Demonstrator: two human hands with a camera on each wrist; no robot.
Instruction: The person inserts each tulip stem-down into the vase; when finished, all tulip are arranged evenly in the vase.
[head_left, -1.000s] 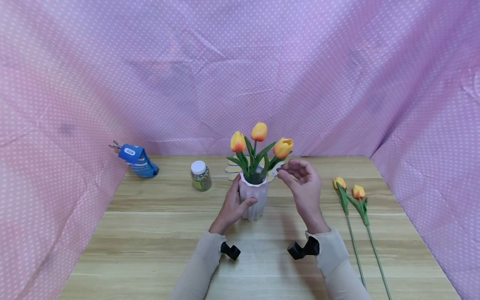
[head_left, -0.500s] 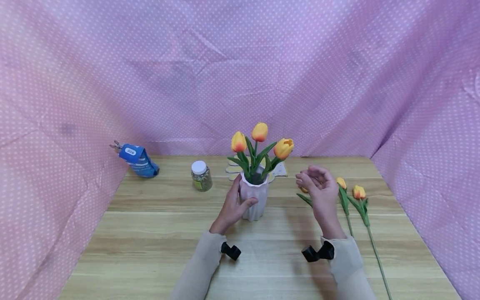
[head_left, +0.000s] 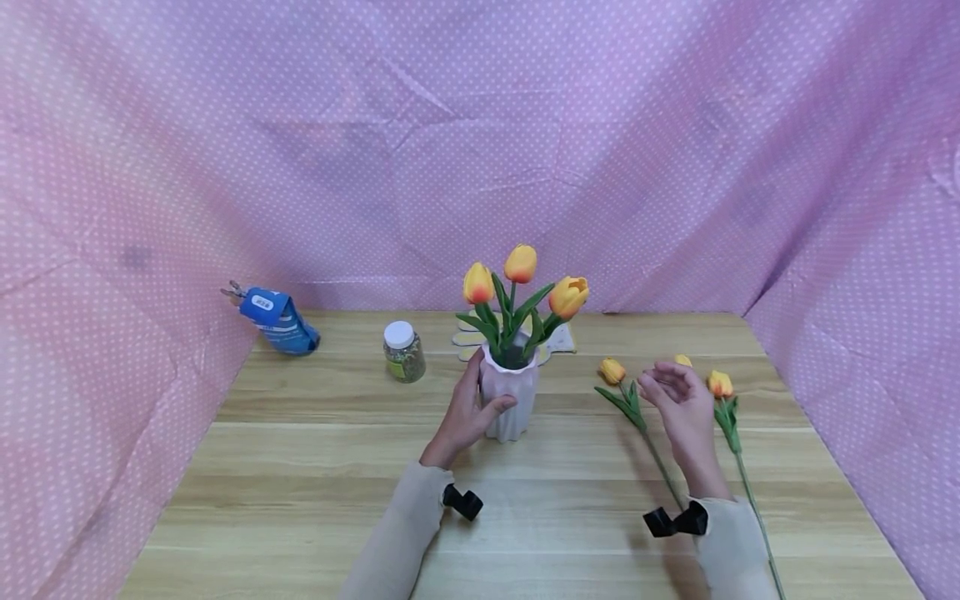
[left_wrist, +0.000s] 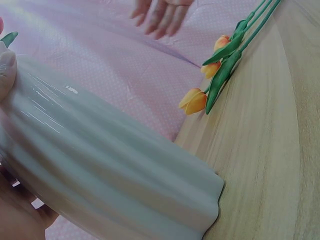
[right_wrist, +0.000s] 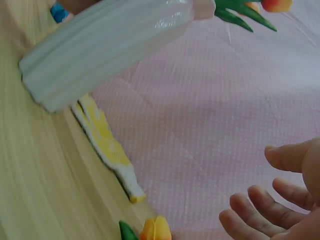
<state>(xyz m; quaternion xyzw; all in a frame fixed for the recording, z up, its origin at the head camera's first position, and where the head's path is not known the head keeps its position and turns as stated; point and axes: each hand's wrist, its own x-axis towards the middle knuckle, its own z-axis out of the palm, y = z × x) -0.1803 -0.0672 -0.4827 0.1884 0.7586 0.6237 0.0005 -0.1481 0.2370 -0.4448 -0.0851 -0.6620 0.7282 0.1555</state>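
My left hand (head_left: 468, 417) grips a white fluted vase (head_left: 510, 408) round its left side, thumb across the front. The vase stands upright on the table, holding three yellow-orange tulips (head_left: 521, 263) with green leaves. Off to the right, my right hand (head_left: 684, 417) is raised over the loose tulips, fingers relaxed, nothing in them. In the right wrist view its spread fingers (right_wrist: 260, 210) show apart from the vase. Of the loose tulips, one (head_left: 612, 371) lies left of this hand and another (head_left: 720, 384) right of it. A third bloom (head_left: 682, 360) is mostly hidden behind the hand.
A yellow and white glove (right_wrist: 107, 140) lies behind the vase. To the vase's left stands a jar (head_left: 403, 354) with a white lid. Farther left is a blue bag (head_left: 281, 321) with a clip on top. Pink dotted cloth (head_left: 480, 150) hangs around the wooden table (head_left: 315, 500).
My right hand has moved away from the vase, rightward and slightly nearer, over the loose tulips. The leftmost loose tulip has come into view from behind it. My left hand and the vase stay put.
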